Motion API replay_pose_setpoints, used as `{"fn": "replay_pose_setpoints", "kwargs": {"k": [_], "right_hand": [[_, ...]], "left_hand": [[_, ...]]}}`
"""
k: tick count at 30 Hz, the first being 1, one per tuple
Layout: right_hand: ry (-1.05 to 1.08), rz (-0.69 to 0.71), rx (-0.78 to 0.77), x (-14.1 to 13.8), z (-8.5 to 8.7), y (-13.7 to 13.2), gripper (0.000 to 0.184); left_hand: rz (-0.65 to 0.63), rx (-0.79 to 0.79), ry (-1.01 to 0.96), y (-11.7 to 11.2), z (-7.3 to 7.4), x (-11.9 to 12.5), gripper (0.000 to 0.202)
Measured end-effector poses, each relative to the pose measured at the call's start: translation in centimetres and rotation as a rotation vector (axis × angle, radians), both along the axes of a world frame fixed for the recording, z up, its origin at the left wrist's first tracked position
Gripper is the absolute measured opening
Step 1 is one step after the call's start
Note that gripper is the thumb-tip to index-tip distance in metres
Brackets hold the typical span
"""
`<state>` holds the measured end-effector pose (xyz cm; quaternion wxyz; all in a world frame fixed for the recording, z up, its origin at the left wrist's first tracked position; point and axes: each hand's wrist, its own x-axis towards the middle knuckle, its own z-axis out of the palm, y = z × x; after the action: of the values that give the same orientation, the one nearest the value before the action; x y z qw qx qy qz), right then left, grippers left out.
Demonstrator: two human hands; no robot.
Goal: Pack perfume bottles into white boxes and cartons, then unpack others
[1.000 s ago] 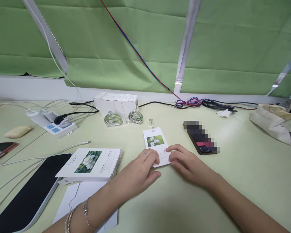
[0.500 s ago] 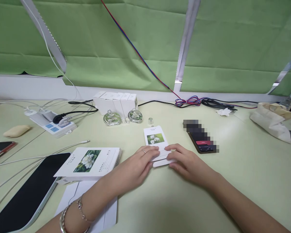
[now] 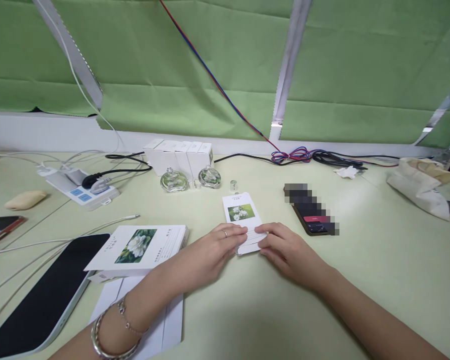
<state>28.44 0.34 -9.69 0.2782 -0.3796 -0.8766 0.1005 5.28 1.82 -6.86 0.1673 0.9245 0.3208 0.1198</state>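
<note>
A small flat white carton [image 3: 241, 212] with a picture of white flowers lies on the table in front of me. My left hand [image 3: 218, 247], with a ring and bracelets, grips its near left side, fingertips on top and the thumb mostly hidden. On the near right side, my right hand [image 3: 288, 250] pinches the carton's edge between thumb and fingers. Between my hands the creased end flap [image 3: 250, 247] shows. Beyond the carton stand two clear glass perfume bottles [image 3: 173, 181] and a small silvery cap [image 3: 233, 185].
Several white boxes [image 3: 199, 159] stand behind the bottles. Left are flat flower-printed cartons [image 3: 144, 245], a large dark-screened device [image 3: 48, 295], a power strip [image 3: 95, 197] and white cables. A phone [image 3: 311, 220] lies to the right, with coiled wires [image 3: 290, 156] and a cloth bag [image 3: 418, 187] farther back.
My hands stay on the carton with only slight finger movement at the flap. The view has shifted very slightly; the other things have not moved.
</note>
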Motion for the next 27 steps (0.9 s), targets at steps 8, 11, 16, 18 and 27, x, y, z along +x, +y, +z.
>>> {"fn": "replay_pose_setpoints", "kwargs": {"k": [8,11,16,18,27], "right_hand": [[0.025,0.023,-0.077,0.2,0.6,0.2,0.012],[0.026,0.026,-0.088,0.5,0.6,0.5,0.014],[0.055,-0.011,-0.069,1.2,0.2,1.2,0.020],[0.070,-0.016,-0.066,1.5,0.1,1.4,0.021],[0.163,-0.028,-0.151,1.3,0.3,1.7,0.014]], "left_hand": [[-0.148,0.229,0.257,3.6,3.1,0.5,0.080],[-0.293,0.202,0.355,5.8,4.4,2.5,0.081],[-0.321,-0.015,0.469,7.9,5.6,6.2,0.103],[-0.305,-0.083,0.436,8.1,5.9,7.0,0.098],[-0.280,-0.164,0.496,7.5,6.6,6.6,0.060]]}}
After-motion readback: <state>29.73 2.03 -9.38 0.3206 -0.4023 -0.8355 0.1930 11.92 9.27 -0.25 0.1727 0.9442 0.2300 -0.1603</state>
